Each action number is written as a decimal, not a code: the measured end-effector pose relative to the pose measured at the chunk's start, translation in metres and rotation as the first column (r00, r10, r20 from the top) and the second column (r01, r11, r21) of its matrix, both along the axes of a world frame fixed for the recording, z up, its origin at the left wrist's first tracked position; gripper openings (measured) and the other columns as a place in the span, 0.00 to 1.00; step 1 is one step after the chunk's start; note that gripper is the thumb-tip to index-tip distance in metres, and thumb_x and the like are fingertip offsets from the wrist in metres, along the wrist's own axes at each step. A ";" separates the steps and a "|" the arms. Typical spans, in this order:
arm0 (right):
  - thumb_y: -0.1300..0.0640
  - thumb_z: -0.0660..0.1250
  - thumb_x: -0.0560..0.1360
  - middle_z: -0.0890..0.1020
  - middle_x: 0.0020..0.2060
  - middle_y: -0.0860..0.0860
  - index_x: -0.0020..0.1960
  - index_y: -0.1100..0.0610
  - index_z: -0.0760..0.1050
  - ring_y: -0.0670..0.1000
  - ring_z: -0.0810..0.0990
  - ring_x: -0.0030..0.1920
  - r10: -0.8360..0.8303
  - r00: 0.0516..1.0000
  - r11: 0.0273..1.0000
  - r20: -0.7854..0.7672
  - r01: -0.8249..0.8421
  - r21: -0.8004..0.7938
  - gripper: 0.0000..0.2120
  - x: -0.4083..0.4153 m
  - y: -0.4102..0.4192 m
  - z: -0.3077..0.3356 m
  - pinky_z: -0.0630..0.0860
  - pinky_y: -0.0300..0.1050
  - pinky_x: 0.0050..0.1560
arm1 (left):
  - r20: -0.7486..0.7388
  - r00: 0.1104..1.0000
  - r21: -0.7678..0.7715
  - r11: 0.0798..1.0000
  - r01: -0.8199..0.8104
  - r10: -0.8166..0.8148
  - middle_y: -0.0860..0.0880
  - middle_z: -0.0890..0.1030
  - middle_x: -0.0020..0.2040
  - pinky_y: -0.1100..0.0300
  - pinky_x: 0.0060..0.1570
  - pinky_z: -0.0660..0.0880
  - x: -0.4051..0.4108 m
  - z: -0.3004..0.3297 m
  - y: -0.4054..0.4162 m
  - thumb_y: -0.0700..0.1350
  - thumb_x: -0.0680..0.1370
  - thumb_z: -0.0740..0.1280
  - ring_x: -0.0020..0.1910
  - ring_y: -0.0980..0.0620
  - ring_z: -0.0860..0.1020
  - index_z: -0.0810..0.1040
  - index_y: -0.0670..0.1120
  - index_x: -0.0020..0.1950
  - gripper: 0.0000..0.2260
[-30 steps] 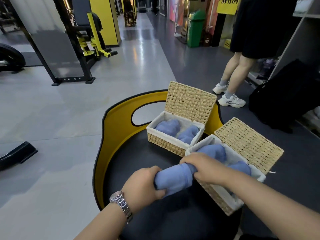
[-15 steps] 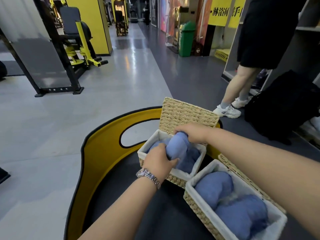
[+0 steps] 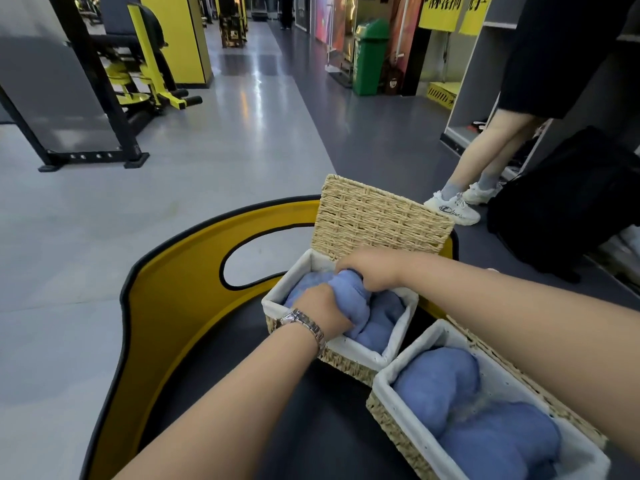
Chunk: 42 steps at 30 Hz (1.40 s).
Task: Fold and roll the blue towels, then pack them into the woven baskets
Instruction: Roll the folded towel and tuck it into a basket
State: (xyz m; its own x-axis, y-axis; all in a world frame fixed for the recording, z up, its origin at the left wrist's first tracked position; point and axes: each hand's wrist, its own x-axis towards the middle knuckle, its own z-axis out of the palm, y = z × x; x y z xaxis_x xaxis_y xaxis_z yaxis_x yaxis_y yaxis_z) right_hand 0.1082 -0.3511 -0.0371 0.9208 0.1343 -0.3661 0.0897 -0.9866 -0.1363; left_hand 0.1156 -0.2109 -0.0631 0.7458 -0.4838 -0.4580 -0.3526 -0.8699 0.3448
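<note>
A rolled blue towel (image 3: 349,296) lies lengthwise in the far woven basket (image 3: 349,362), between two other blue rolls (image 3: 384,317). My left hand (image 3: 322,311), with a metal watch on the wrist, grips its near end. My right hand (image 3: 372,270) grips its far end, by the basket's raised lid (image 3: 377,220). Both hands are inside the basket's white lining. The near woven basket (image 3: 388,424) at the lower right holds two rolled blue towels (image 3: 460,407).
Both baskets stand on a black round seat (image 3: 214,393) with a yellow, black-edged backrest (image 3: 173,296) and a cut-out handle. A person in white sneakers (image 3: 453,209) stands at the right beside a black bag (image 3: 568,202). Gym machines (image 3: 114,81) stand far left.
Both hands carried the rolled towel from in front of the near basket over to the far basket and have lowered it in between the other rolls.
</note>
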 end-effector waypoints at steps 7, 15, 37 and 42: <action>0.55 0.64 0.77 0.77 0.45 0.52 0.55 0.54 0.74 0.53 0.73 0.42 0.047 0.994 0.971 -0.099 -0.068 -0.230 0.08 0.005 0.018 -0.023 0.71 0.45 0.42 | 0.227 0.971 0.167 0.985 0.041 -0.079 0.45 0.77 0.60 0.50 0.56 0.76 0.010 -0.014 0.006 0.49 0.76 0.66 0.60 0.45 0.76 0.73 0.43 0.63 0.18; 0.51 0.62 0.76 0.77 0.50 0.52 0.58 0.52 0.71 0.53 0.73 0.44 0.213 0.976 0.939 -0.046 -0.217 -0.268 0.11 0.000 0.003 -0.036 0.70 0.47 0.43 | 0.125 0.973 0.057 0.981 0.187 -0.193 0.50 0.75 0.53 0.44 0.56 0.76 0.006 0.014 -0.002 0.54 0.71 0.69 0.59 0.43 0.76 0.75 0.51 0.55 0.15; 0.63 0.63 0.74 0.76 0.39 0.51 0.46 0.55 0.72 0.53 0.74 0.43 0.256 0.967 0.842 0.023 -0.211 -0.497 0.04 -0.011 0.009 -0.022 0.63 0.44 0.42 | 0.153 0.981 0.182 0.979 0.093 -0.121 0.47 0.77 0.44 0.55 0.43 0.74 0.028 -0.025 0.001 0.51 0.74 0.67 0.47 0.47 0.77 0.75 0.46 0.55 0.13; 0.64 0.60 0.76 0.76 0.36 0.52 0.36 0.50 0.66 0.55 0.74 0.43 0.201 0.976 0.880 0.084 -0.142 -0.454 0.13 -0.014 0.014 -0.047 0.67 0.47 0.50 | 0.063 0.991 0.250 0.963 0.100 -0.119 0.46 0.77 0.57 0.54 0.53 0.72 0.027 -0.024 0.001 0.51 0.76 0.67 0.60 0.45 0.75 0.73 0.46 0.61 0.16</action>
State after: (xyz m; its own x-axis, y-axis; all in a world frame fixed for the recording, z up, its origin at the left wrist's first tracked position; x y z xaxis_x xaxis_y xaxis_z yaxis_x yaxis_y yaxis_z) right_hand 0.0945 -0.3368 -0.0842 0.9401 0.1450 -0.3086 0.2500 -0.9086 0.3345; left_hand 0.1429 -0.2095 -0.0866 0.7322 -0.4442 -0.5162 -0.4673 -0.8791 0.0937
